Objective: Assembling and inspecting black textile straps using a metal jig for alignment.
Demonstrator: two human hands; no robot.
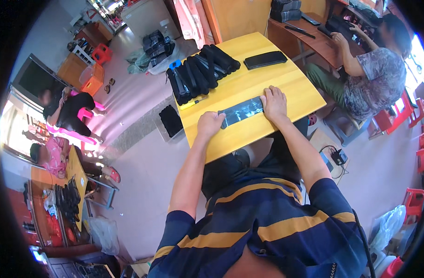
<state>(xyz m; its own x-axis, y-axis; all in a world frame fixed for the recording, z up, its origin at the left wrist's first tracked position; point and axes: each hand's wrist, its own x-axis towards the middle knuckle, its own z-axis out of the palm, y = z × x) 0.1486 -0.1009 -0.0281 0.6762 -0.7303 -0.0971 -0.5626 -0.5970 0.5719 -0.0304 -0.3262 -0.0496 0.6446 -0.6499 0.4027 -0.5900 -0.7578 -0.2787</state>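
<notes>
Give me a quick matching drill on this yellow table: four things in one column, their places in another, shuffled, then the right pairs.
Things:
1. left hand
2. right hand
3. row of black pouches
4. single flat black case

Places:
A. lying alone near the table's far right corner
B. on the right end of the dark glossy strip
C. stacked along the table's far left side
D. at the left end of the dark glossy strip

Pairs: 1-D, 2-B, 3-C, 4-A

All of it rests on the yellow table.
</notes>
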